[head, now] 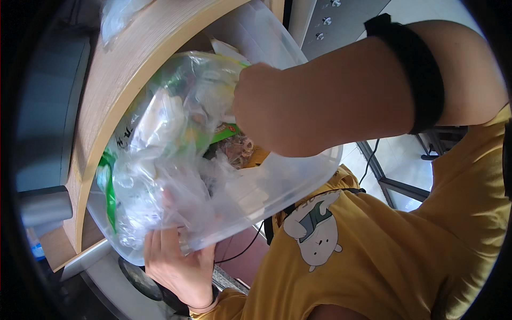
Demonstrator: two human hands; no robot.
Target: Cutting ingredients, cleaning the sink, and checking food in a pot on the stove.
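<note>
A translucent plastic tub [280, 196], full of clear plastic bags and packets, stands tilted before me. My left hand [174, 256] reaches over its near rim, fingers among crinkled clear bags [148, 204]; the fingertips show only faintly through plastic. Across the tub, my right hand [276, 112] is curled at the edge of a large clear bag [192, 76] with a yellow-green top edge. Its fingers are mostly hidden behind the hand. Beneath it lie a green packet [226, 133] and a clear pack of brown dried pieces [238, 150]. A pale packet [158, 116] shows through the bag.
A curved-looking wooden shelf edge [116, 84] overhangs the tub's far side. A grey box [52, 116] stands beyond it. Grey panels with knobs [327, 21] are at the top. A black cable [370, 162] hangs near a dark metal frame [404, 189] on the right.
</note>
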